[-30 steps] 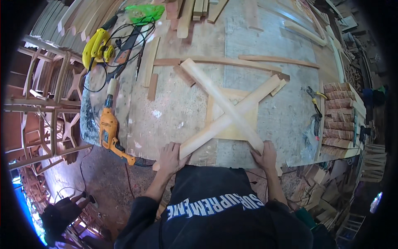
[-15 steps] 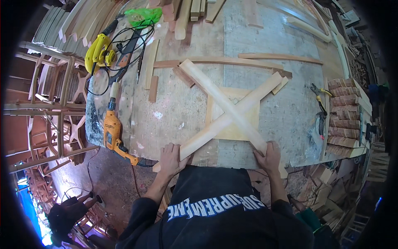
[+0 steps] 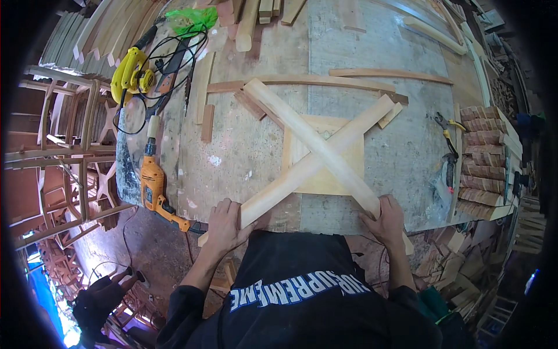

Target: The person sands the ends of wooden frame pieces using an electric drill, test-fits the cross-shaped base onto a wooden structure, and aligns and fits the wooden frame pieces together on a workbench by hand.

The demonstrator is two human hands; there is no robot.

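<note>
Head view:

1. Wooden cross (image 3: 321, 152): two long pale slats crossed into an X, laid over a square pale panel (image 3: 343, 174) near the middle of the worktop's near edge. Both lower ends reach that near edge; the upper ends point toward the far side.
2. Left hand (image 3: 224, 224): placed at the lower left end of the cross, at the near edge of the worktop (image 3: 244, 151). Its fingers are curled over the slat end, grasping it.
3. Right hand (image 3: 386, 221): placed at the lower right end of the cross, at the near edge. Its fingers are closed over that slat end.
4. Orange drill (image 3: 154, 186): laid near the left edge of the worktop, just left of the left hand, apart from it, cord attached.
5. Yellow power tool (image 3: 129, 72): found toward the far left corner, among black cables.
6. Green bag (image 3: 192, 20): seen at the far edge, left of centre.
7. Long thin strips (image 3: 325, 81): laid across the worktop beyond the cross.
8. Pliers (image 3: 447, 125): kept near the right edge.
9. Stacked carved wooden pieces (image 3: 479, 163): ranged along the right edge.
</note>
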